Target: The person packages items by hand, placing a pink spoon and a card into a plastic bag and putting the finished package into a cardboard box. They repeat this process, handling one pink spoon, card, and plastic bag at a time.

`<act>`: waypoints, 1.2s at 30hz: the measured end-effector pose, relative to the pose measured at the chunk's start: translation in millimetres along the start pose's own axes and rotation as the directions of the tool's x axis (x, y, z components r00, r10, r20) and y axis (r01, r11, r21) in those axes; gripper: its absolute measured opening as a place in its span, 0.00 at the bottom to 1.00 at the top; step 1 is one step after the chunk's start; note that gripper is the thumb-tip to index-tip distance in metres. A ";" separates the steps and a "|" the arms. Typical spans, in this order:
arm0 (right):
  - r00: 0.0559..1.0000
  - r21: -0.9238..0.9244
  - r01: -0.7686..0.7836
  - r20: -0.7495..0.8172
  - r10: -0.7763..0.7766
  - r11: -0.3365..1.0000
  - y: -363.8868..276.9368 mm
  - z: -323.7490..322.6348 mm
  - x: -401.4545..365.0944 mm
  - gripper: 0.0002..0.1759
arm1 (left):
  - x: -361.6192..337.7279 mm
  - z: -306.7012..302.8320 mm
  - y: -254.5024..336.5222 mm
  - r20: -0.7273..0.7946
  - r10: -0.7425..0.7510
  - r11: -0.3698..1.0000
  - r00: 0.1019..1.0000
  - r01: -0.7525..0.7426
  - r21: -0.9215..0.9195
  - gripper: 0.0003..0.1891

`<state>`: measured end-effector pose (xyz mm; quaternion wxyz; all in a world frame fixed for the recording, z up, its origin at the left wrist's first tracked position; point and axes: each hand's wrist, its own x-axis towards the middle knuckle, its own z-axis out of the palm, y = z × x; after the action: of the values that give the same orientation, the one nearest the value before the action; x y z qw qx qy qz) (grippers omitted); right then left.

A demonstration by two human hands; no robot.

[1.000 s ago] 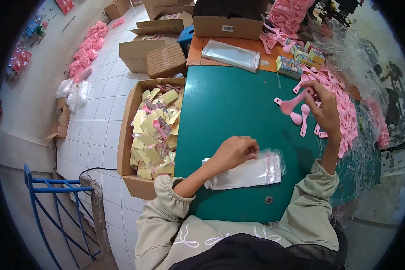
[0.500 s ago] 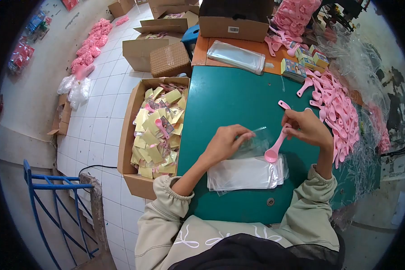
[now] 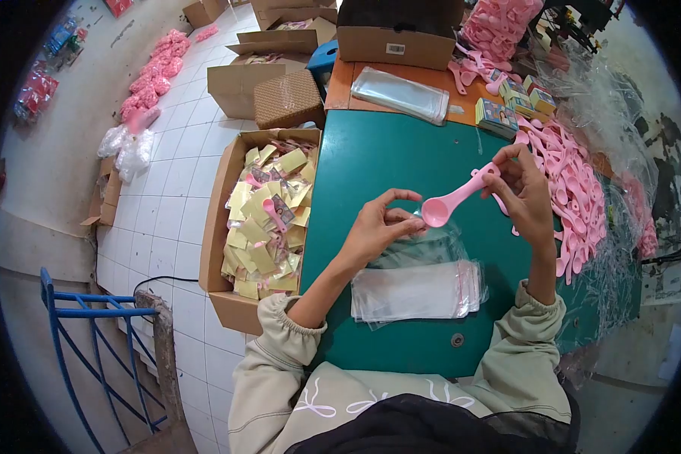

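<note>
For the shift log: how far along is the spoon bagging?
Done: the carton beside the table is heaped with yellow packets. In hand: the right hand holds a pink spoon, bowl toward the clear bag pinched by the left hand. Left: a heap of loose spoons and a stack of empty bags. Likely far from finished.

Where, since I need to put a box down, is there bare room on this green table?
The far half of the green table is bare, between the carton of yellow packets and the spoon pile. Crowded: the right edge, and mid-table, where the left hand holds a clear bag, the right hand a pink spoon.
</note>
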<state>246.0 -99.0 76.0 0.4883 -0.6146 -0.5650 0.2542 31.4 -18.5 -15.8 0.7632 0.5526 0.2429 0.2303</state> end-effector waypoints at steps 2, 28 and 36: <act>1.000 -0.039 0.010 -0.004 -0.010 0.999 -1.0 -0.1 -0.7 0.11 | 0.2 0.5 1.6 -0.005 -0.010 1.000 1.000 0.010 -0.024 0.21; 0.951 -0.019 0.278 0.149 -0.273 0.960 -10.6 22.0 -4.9 0.21 | 5.6 -7.1 33.8 0.228 0.094 0.975 0.969 -0.136 0.175 0.21; 0.971 -0.105 0.059 0.237 -0.032 0.993 64.4 -47.7 94.0 0.25 | 2.3 -5.8 43.1 0.109 0.156 0.986 0.982 -0.149 -0.075 0.21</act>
<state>337.8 -17.9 60.2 0.3888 -0.5933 -0.6461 0.2819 25.9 -0.6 23.5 0.7740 0.5562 0.1478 0.2641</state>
